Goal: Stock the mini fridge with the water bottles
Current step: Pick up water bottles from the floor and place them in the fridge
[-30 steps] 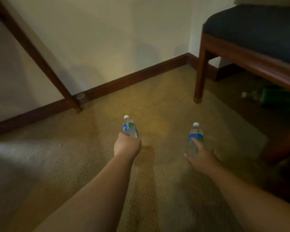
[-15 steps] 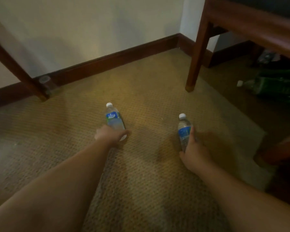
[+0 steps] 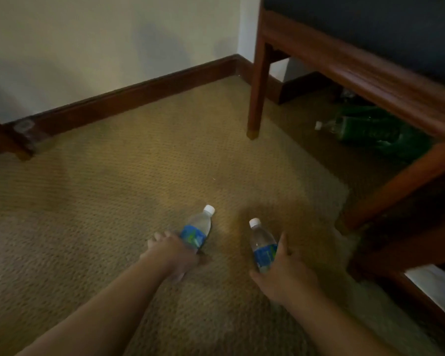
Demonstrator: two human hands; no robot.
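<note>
I hold two small clear water bottles with white caps and blue labels over the tan carpet. My left hand (image 3: 171, 253) grips the left bottle (image 3: 198, 228) by its lower half, the cap tilted up and to the right. My right hand (image 3: 284, 272) grips the right bottle (image 3: 262, 244) around its label, the cap leaning up and to the left. Both bottle bases are hidden by my fingers. No mini fridge is in view.
A wooden bench with a dark cushion (image 3: 370, 70) stands at the right, one leg (image 3: 256, 98) on the carpet. Green bottles (image 3: 370, 129) lie under it. A dark baseboard (image 3: 139, 96) runs along the wall. Another wooden leg (image 3: 8, 142) stands at the left.
The camera has tipped further down and turned. Both hands with their bottles have come closer together and lower in the frame; the left bottle now tilts to the right.
</note>
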